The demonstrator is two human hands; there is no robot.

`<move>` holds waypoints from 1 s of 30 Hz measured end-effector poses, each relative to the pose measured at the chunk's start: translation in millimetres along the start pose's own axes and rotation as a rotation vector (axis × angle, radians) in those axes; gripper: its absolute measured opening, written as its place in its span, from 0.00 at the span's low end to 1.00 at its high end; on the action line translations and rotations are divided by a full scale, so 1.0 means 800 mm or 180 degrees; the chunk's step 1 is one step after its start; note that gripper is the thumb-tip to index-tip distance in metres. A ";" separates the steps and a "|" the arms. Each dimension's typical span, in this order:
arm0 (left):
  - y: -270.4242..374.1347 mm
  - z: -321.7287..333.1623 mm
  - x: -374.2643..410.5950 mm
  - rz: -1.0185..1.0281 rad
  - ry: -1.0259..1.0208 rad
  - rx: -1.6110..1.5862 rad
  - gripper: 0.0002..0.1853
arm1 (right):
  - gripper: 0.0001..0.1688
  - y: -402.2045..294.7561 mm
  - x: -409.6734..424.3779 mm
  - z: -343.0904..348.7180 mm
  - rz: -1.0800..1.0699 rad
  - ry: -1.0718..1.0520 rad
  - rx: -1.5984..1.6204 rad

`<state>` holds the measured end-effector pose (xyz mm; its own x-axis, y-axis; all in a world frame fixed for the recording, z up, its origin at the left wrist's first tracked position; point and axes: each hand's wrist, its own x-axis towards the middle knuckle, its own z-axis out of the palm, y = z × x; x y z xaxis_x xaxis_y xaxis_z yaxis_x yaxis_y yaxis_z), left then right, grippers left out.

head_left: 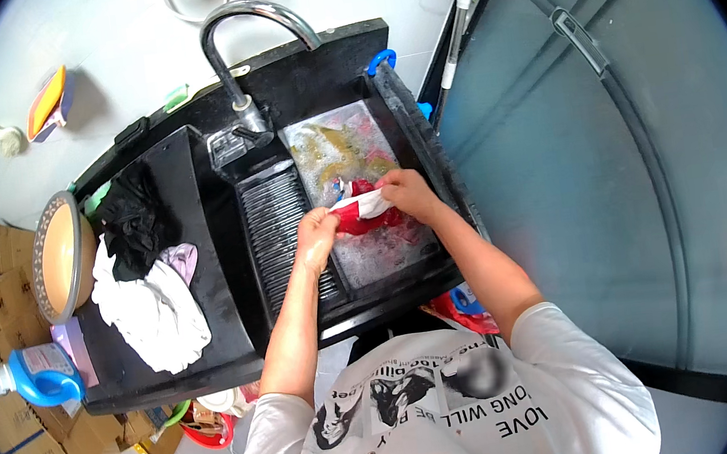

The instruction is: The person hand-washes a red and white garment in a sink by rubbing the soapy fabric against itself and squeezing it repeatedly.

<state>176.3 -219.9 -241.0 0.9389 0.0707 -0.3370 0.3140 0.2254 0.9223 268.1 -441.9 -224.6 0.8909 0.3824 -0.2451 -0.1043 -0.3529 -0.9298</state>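
A wet red and white garment (350, 218) is stretched between my two hands, just above the soapy water in a black laundry sink. My left hand (316, 238) pinches its left end, beside the ribbed washboard (280, 230). Its right end is gripped by my right hand (408, 193). More red cloth with a bit of blue hangs or lies behind the stretched part. Yellowish and pink cloth (334, 146) lies in the foamy water (377, 262) farther back. The chrome faucet (261, 6) arches above the sink's back edge.
White clothes (158, 314) and a black garment (134, 219) lie on the left counter (204, 245). A beige basin (61, 258) leans at its left edge, near a blue detergent bottle (47, 374). Cardboard boxes (30, 426) stand beyond. A frosted glass door (572, 169) is at the right.
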 end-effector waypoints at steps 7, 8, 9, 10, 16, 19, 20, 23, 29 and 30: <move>0.111 0.014 -0.037 0.0603 0.0333 -0.0643 0.08 | 0.12 -0.098 -0.011 -0.021 -0.1116 0.0152 0.0399; 0.128 0.014 -0.039 0.0692 0.0318 -0.0548 0.08 | 0.13 -0.121 -0.015 -0.026 -0.1095 0.0195 0.0300; 0.144 0.014 -0.044 0.0784 0.0301 -0.0454 0.09 | 0.13 -0.140 -0.018 -0.030 -0.1282 0.0201 0.0282; 0.159 0.021 -0.048 0.0868 0.0239 -0.0356 0.10 | 0.14 -0.153 -0.018 -0.037 -0.1450 0.0239 0.0249; 0.178 0.017 -0.044 0.1466 0.1138 0.1653 0.16 | 0.23 -0.173 -0.027 -0.076 -0.1697 0.0150 -0.1428; 0.124 0.008 -0.035 0.1445 0.1283 0.2468 0.15 | 0.18 -0.097 -0.012 -0.072 -0.1197 -0.0666 -0.1831; 0.108 0.009 -0.036 0.1496 0.1268 0.2650 0.14 | 0.17 -0.077 -0.014 -0.067 -0.1118 -0.0446 -0.1579; 0.074 0.023 -0.060 0.1613 0.1128 0.3183 0.09 | 0.14 -0.032 -0.037 -0.053 -0.1300 -0.0176 -0.1318; 0.036 0.036 -0.113 0.1380 0.1005 0.4132 0.12 | 0.18 0.018 -0.074 -0.044 -0.0968 -0.1346 -0.2611; 0.031 0.036 -0.121 0.1165 0.0916 0.4081 0.12 | 0.23 0.019 -0.076 -0.041 -0.0809 -0.1663 -0.2435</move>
<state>97.4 -248.9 -180.3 0.9830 0.1648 0.0808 0.1132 -0.8907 0.4402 227.0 -498.0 -214.9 0.5182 0.7914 -0.3242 0.5464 -0.5980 -0.5864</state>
